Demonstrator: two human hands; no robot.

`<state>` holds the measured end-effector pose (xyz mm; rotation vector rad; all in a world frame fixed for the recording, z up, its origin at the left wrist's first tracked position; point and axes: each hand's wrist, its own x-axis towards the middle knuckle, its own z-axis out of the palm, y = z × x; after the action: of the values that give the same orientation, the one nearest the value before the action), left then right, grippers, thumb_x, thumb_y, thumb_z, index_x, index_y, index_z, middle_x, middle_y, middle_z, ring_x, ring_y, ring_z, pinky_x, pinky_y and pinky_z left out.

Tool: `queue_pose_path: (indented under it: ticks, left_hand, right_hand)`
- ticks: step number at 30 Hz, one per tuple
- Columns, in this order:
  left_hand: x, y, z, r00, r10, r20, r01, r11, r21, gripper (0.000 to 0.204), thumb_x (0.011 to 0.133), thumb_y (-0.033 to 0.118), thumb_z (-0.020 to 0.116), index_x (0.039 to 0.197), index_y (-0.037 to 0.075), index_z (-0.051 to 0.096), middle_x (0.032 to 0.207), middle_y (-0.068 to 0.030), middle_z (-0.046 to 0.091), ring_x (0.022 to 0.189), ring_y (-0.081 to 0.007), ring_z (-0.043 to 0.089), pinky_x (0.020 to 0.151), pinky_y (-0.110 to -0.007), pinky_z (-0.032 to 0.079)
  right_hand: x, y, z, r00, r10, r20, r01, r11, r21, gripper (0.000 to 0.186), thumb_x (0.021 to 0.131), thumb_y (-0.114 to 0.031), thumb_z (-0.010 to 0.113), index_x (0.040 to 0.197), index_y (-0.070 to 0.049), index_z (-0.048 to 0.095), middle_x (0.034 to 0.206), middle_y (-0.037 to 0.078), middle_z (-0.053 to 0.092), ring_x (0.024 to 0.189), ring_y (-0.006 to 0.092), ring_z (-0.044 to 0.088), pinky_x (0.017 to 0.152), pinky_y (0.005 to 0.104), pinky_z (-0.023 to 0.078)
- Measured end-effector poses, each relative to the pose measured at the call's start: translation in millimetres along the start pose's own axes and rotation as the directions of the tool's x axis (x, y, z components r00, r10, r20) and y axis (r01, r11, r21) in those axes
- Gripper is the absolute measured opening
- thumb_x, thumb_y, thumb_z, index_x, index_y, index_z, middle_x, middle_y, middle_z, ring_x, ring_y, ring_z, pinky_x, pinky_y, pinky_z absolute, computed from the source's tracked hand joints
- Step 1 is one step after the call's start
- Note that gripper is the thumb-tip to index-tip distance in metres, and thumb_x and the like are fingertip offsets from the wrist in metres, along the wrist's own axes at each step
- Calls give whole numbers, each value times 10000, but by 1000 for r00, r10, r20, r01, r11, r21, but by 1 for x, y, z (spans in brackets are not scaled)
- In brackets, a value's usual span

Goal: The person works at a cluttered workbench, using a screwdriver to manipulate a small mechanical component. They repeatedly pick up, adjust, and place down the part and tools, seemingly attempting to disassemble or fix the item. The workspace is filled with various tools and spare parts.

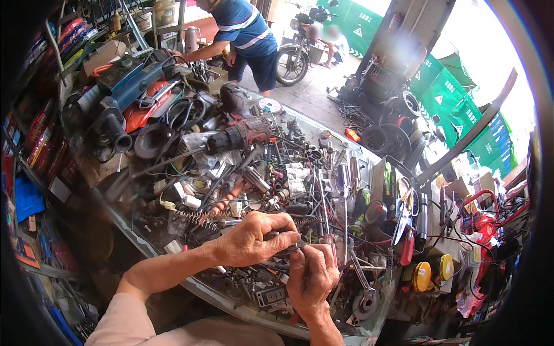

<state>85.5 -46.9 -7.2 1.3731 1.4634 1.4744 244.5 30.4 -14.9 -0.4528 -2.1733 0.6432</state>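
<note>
My left hand (259, 242) and my right hand (311, 277) meet low in the centre, fingers closed on a small dark metal part (298, 245), largely hidden by them. Below and around them is a cluttered bench of small parts, with a coiled spring (196, 220) to the left, an open-end wrench (362, 274) to the right, and a cordless drill (234, 135) farther back.
A person in a blue striped shirt (245, 32) reaches onto the bench's far left, near a blue machine (133, 83). Behind are a motorbike (291, 60), another seated person (333, 46) and green barriers (438, 98). Scissors and yellow round containers (422, 275) sit at right.
</note>
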Motion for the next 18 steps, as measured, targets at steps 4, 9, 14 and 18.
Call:
queue_pose_path:
  ticks: [4,9,14,18]
  left_hand:
    - [-1,-2,1,999,47,6,-47,999,23,216,951,172,617,931,-42,630,737,-86,609,658,-83,519,585,-284,445]
    - [-1,2,1,1000,10,19,-11,999,33,207,945,159,624,938,-47,632,752,-102,621,669,-90,533,588,-290,450]
    - [-1,3,2,999,46,-3,-45,998,34,178,931,128,632,934,-49,638,771,-116,641,682,-113,566,604,-295,467]
    - [0,1,-1,996,92,8,-93,996,19,138,904,83,651,913,-55,653,789,-118,655,709,-136,600,631,-292,482]
  right_hand:
    - [-3,2,1,999,-13,-32,14,999,44,172,789,-32,722,911,-4,605,816,93,577,509,138,496,423,272,371]
    - [-6,2,2,998,37,-53,-30,992,123,302,714,-22,787,949,-28,598,845,81,592,463,75,479,386,232,366]
    - [-3,0,1,995,103,-2,-101,980,169,268,758,-56,780,942,-16,590,843,86,595,447,79,464,384,229,362]
    - [-3,2,-1,999,-19,39,15,996,85,223,803,-69,759,932,-4,588,836,97,595,433,91,464,380,238,358]
